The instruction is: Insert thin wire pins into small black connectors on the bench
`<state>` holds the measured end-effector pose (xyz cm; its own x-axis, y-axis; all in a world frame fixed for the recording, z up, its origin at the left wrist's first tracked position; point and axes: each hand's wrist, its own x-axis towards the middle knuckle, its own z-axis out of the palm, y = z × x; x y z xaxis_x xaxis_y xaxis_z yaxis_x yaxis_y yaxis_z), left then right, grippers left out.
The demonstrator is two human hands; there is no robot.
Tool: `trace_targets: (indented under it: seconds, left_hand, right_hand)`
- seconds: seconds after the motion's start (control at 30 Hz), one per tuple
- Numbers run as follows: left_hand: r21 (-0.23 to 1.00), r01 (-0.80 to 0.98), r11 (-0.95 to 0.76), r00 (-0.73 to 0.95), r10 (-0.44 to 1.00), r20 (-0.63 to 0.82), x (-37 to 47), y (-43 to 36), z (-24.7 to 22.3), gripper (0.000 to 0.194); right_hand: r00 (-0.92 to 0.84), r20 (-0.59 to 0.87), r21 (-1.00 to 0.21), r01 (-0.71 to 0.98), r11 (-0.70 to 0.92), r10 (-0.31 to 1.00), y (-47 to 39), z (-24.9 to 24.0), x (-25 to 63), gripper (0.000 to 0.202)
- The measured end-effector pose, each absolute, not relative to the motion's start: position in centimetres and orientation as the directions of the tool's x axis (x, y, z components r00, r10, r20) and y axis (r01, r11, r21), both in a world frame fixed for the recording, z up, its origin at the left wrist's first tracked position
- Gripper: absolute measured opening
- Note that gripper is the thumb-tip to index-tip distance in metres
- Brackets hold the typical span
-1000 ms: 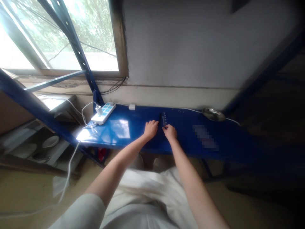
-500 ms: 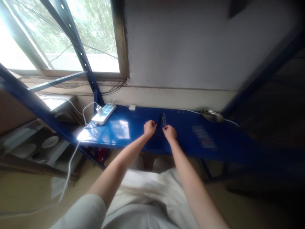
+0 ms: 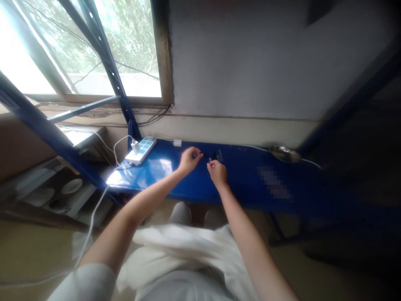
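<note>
My left hand (image 3: 190, 160) is raised a little over the blue table, its thumb and fingertips pinched on a small dark thin piece (image 3: 204, 155) that points right. Close by on the right, my right hand (image 3: 218, 172) is closed in a pinch on a small clear piece (image 3: 209, 159), which sticks up from the fingertips. The two pieces are near each other; whether they touch is too small to tell. Just beyond my right hand lies a clear knobbly strip (image 3: 220, 155), with a dark narrow object beside it, partly blurred.
On the blue table (image 3: 244, 179) stand a white power strip (image 3: 141, 151) with a plugged-in adapter, a white charger (image 3: 177, 143) and a shiny metal dish-like object (image 3: 285, 153) with a white cable. Several tiny bits lie at the back. A blue metal post (image 3: 108, 62) rises at left.
My left hand has moved left and up with the dark piece. My right hand has drawn back from the clear strip, turned left, and now holds up a small clear piece.
</note>
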<state>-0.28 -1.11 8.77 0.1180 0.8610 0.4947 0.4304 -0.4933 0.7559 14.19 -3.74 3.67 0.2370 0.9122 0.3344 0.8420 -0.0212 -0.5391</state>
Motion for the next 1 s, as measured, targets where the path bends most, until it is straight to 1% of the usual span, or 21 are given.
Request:
trace_targets:
  seconds: [0.2,0.37,0.47,0.57,0.67,0.73,0.8,0.9,1.0]
  left_hand:
    - [0.739,0.433,-0.516,0.133,0.848,0.514,-1.1,-1.9,9.5,0.01]
    - [0.735,0.431,-0.523,0.124,0.841,0.526,-1.6,-1.9,9.2,0.01]
    - [0.708,0.462,-0.535,0.129,0.83,0.543,-1.7,-1.9,9.3,0.01]
    - [0.605,0.542,-0.583,0.183,0.784,0.593,-1.9,-2.1,9.6,0.011]
    - [0.413,0.622,-0.666,0.332,0.701,0.631,-2.2,-2.5,9.9,0.021]
    - [0.302,0.643,-0.704,0.439,0.662,0.608,-2.3,-2.7,9.8,0.029]
    - [0.256,0.647,-0.719,0.502,0.654,0.567,-2.4,-2.7,9.5,0.034]
    - [0.288,0.637,-0.715,0.513,0.672,0.533,-2.4,-2.5,8.8,0.036]
    - [0.375,0.616,-0.692,0.464,0.705,0.536,-2.1,-2.1,8.5,0.034]
  right_hand:
    - [0.194,0.336,-0.531,0.847,0.014,0.922,-3.8,5.2,13.0,0.018]
    - [0.163,0.342,-0.491,0.871,0.028,0.925,-4.1,5.6,12.7,0.017]
    - [0.146,0.33,-0.451,0.892,0.02,0.933,-4.2,5.9,12.6,0.017]
    - [0.128,0.294,-0.396,0.918,-0.001,0.947,-4.1,6.6,12.6,0.017]
    - [0.107,0.257,-0.357,0.934,-0.008,0.96,-4.0,7.3,12.6,0.017]
    - [0.105,0.24,-0.35,0.936,-0.015,0.965,-3.9,7.8,12.6,0.017]
    - [0.105,0.24,-0.358,0.933,-0.012,0.965,-3.8,8.1,12.7,0.016]
    - [0.103,0.258,-0.387,0.922,0.005,0.961,-3.8,8.2,12.8,0.015]
    - [0.109,0.253,-0.426,0.905,0.01,0.961,-3.8,8.3,12.9,0.015]
